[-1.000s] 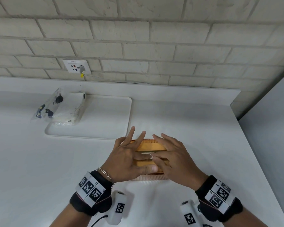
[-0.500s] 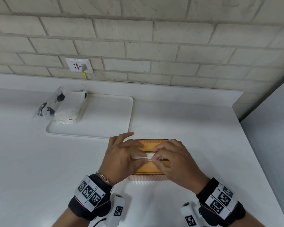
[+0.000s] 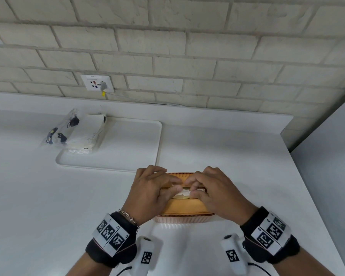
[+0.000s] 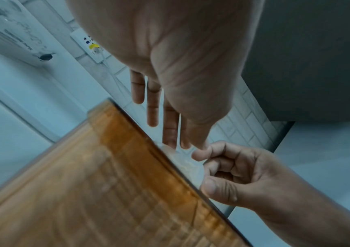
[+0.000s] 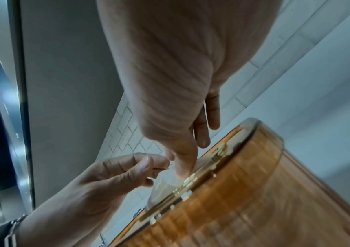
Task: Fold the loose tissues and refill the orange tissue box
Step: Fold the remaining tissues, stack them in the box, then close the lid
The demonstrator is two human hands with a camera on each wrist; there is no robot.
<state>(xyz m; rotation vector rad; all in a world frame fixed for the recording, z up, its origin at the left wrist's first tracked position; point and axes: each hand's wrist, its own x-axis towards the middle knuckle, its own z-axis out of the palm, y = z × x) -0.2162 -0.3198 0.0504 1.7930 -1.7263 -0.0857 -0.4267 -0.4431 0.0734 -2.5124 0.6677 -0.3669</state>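
Observation:
The orange tissue box [image 3: 184, 209] stands on the white counter in front of me, slot upward. A bit of white tissue [image 3: 182, 194] shows in the slot. My left hand [image 3: 176, 188] lies over the box's left half, its thumb and fingers pinching the tissue. My right hand [image 3: 192, 191] covers the right half and pinches the same tissue from the other side. In the left wrist view the right hand [image 4: 203, 167] curls onto the tissue [image 4: 182, 160] at the box [image 4: 106, 183] edge. In the right wrist view the left hand [image 5: 148, 168] pinches the tissue [image 5: 163, 183] above the box [image 5: 243, 192].
A white tray [image 3: 127, 156] lies behind the box to the left. A plastic-wrapped tissue pack [image 3: 84, 134] rests on its left edge. A wall socket [image 3: 97, 83] with a plugged cable sits in the brick wall. A grey panel [image 3: 327, 176] bounds the counter on the right.
Both hands' fingers were spread over the box lid; they have since curled in and pinched the tissue at the slot. The box has not moved.

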